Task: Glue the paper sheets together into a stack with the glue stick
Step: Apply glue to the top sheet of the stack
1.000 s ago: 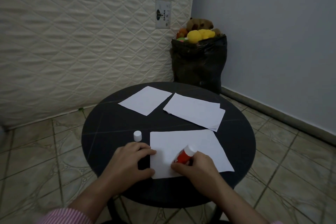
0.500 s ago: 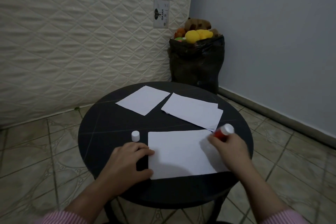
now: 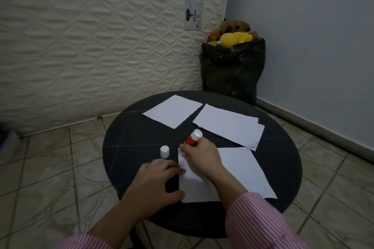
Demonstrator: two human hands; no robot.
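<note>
Tiled floor, a quilted mattress stood upright on the left and a plain grey wall on the right enclose one round black surface.

Paper: three lots counted. One single sheet lies at the far edge. One pile lies at the far right, with at least two sheets showing by their offset edges; the exact number cannot be told. One near sheet lies towards the near edge, its top left corner under the right hand.

Glue stick: one, red body with a white end, tilted, its lower end at the near sheet's far left corner. Cap: one, white, upright on the surface just left of that sheet.

Hands: two. Right hand is closed around the glue stick. Left hand lies flat and spread, holding nothing, fingertips on the near sheet's left edge. Both sleeves are pink-striped.

Containers: one black bag on the floor in the corner, filled with soft toys, one yellow, one brown, others too small to identify.

Writing: one label on the mattress reads "GAJAH"; smaller print is illegible.
</note>
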